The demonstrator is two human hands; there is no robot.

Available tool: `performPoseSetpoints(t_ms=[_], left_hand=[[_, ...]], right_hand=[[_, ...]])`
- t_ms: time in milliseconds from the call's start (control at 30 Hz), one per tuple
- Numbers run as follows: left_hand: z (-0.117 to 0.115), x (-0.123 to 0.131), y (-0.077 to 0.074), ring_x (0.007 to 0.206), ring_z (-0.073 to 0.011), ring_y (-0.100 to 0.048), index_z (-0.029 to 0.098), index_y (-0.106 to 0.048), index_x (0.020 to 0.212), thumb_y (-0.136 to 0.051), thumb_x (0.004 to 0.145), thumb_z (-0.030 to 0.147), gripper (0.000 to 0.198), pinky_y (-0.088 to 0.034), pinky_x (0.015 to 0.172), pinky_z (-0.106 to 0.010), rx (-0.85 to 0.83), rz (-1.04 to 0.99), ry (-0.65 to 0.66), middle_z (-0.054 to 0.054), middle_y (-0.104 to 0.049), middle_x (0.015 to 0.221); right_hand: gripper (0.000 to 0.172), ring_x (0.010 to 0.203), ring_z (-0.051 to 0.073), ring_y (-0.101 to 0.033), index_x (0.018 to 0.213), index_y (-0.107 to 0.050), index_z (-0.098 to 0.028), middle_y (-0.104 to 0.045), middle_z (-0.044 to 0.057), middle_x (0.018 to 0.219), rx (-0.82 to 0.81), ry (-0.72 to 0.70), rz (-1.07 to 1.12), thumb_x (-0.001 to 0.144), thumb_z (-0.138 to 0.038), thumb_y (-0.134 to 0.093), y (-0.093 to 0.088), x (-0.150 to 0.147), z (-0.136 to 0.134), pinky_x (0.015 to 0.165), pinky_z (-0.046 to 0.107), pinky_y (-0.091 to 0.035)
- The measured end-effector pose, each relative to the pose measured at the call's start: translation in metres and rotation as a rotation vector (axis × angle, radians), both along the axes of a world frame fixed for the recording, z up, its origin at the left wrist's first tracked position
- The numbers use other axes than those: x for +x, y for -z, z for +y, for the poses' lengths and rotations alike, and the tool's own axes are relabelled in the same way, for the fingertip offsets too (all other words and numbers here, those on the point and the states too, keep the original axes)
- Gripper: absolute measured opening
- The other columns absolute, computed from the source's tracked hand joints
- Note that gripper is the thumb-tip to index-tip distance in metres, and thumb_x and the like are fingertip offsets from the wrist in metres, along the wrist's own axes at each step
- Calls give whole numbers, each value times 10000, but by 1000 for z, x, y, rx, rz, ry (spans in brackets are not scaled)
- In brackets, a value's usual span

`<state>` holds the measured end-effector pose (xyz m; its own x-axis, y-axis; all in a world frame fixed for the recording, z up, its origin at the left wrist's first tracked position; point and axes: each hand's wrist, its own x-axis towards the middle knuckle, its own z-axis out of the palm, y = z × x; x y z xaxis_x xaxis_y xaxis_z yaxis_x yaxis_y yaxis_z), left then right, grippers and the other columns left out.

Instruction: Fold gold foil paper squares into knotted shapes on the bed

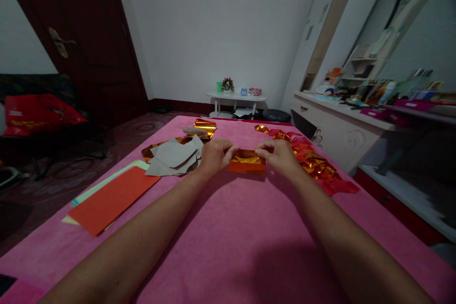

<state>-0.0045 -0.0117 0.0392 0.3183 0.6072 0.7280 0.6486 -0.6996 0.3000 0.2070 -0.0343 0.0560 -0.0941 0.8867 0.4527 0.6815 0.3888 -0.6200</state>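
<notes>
Between my two hands is a small sheet of shiny gold foil paper (246,161), its lower part showing orange. My left hand (216,154) pinches its left end between thumb and fingers. At the opposite end, my right hand (280,153) grips the upper right corner the same way. Close beside my left hand lies a pile of grey paper pieces (174,156). A roll of gold foil (205,127) sits farther back. To the right of my right hand spreads a heap of crumpled gold and red foil pieces (313,161).
A pink cloth (221,242) covers the table. Orange paper sheets (114,199) lie over pale ones at the left. Beyond the table stands a small white table (237,97) with a plant and a green cup. A cluttered dresser (338,123) is on the right, a dark door (89,42) on the left.
</notes>
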Motion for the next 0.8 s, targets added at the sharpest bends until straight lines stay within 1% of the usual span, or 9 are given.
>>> performPoseSetpoints(t_ms=[133, 300, 433, 533, 567, 633, 667, 733, 800], left_hand=[[1, 0, 0, 502, -98, -425, 149, -568, 539, -485, 850, 405, 412, -225, 522, -252, -183, -51, -13, -2, -522, 509], [8, 0, 4, 463, -78, -363, 145, -489, 488, -539, 803, 448, 440, -206, 495, -242, -376, -188, 100, 27, -414, 463], [18, 2, 13, 423, -57, -285, 153, -424, 455, -620, 735, 490, 480, -185, 464, -237, -614, -396, 201, 44, -350, 440], [21, 5, 23, 403, -53, -306, 158, -410, 467, -661, 700, 498, 482, -199, 448, -228, -859, -583, 265, 39, -372, 442], [20, 7, 26, 408, -61, -345, 153, -446, 496, -667, 700, 489, 451, -223, 448, -227, -956, -658, 293, 25, -416, 459], [18, 10, 29, 427, -81, -413, 134, -528, 589, -665, 715, 446, 364, -270, 450, -227, -1149, -799, 336, -5, -495, 507], [16, 11, 29, 429, -83, -423, 126, -556, 639, -655, 730, 416, 319, -281, 446, -223, -1233, -850, 342, -9, -508, 517], [11, 12, 26, 401, -68, -388, 128, -580, 721, -615, 763, 337, 217, -262, 424, -201, -1363, -903, 355, 20, -473, 485], [7, 12, 21, 356, -49, -306, 144, -569, 747, -558, 780, 241, 102, -209, 398, -178, -1459, -913, 414, 62, -383, 431]], right_hand=[[275, 478, 108, -447, 566, -620, -147, -541, 1, 510, -75, -7, 91, 696, -387, -644, 0, 2, 1, 459, 236, -281], [371, 403, 67, -346, 487, -565, -146, -451, -35, 413, -202, -47, 236, 592, -464, -725, -7, 3, -5, 423, 227, -222], [382, 382, 51, -329, 447, -526, -149, -431, -43, 383, -317, -89, 415, 568, -430, -754, -2, 3, -6, 411, 217, -214], [306, 369, 39, -306, 506, -568, -143, -435, -48, 398, -425, -91, 595, 577, -375, -753, 7, 2, -3, 389, 201, -195], [259, 371, 41, -319, 559, -599, -142, -465, -41, 424, -456, -90, 658, 585, -353, -747, 9, 2, -3, 384, 197, -207], [200, 416, 60, -410, 722, -659, -152, -562, -14, 535, -502, -123, 778, 603, -295, -732, 12, 0, -3, 404, 191, -294], [239, 471, 75, -470, 817, -672, -165, -608, 1, 620, -511, -169, 832, 604, -258, -728, 11, -1, -4, 443, 196, -359], [370, 633, 107, -562, 952, -664, -196, -654, 23, 806, -503, -309, 911, 589, -190, -736, 9, -3, -7, 584, 226, -467], [443, 760, 126, -581, 994, -655, -217, -647, 29, 934, -475, -427, 932, 567, -163, -759, 6, -5, -10, 695, 261, -500]])
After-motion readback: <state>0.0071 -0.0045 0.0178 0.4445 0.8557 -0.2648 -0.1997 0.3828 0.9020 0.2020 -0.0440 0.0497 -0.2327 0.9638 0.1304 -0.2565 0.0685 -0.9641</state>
